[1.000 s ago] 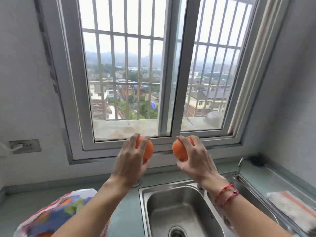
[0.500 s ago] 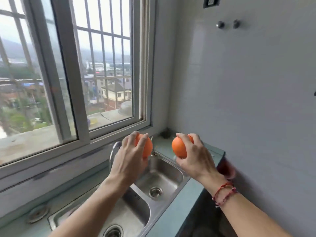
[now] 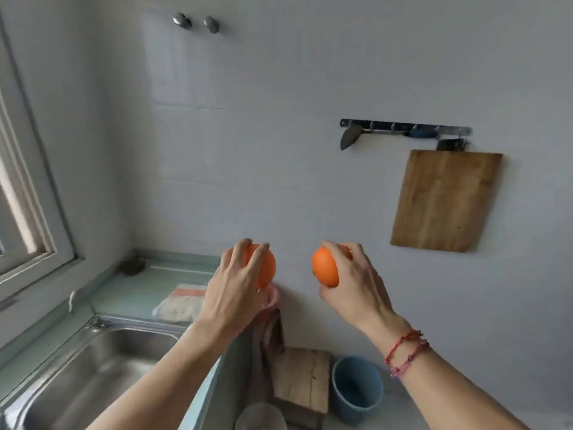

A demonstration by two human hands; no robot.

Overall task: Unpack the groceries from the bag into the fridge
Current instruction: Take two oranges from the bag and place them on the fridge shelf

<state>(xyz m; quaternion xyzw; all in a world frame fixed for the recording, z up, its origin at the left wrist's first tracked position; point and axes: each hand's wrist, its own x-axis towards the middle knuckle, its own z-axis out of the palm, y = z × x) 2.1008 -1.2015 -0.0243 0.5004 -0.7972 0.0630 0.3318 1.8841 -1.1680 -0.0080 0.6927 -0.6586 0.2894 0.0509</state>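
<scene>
- left hand (image 3: 231, 293) curled round left orange (image 3: 265, 265), right hand (image 3: 356, 287) round right orange (image 3: 324, 268); both held mid-air, apart, before the tiled wall (image 3: 279, 150)
- steel sink (image 3: 93, 367) set in green counter (image 3: 130, 290), lower left
- wooden board (image 3: 443, 200) hangs under hook rail (image 3: 403, 127); blue bucket (image 3: 356, 389) below

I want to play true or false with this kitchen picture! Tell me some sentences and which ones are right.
1. Both hands hold oranges. True: the left hand grips the left orange, and the right hand grips the right orange.
2. The board lies in the sink. False: it hangs on the wall.
3. A blue bucket stands on the floor. True.
4. The red strings circle the left wrist. False: they circle the right wrist.
</scene>
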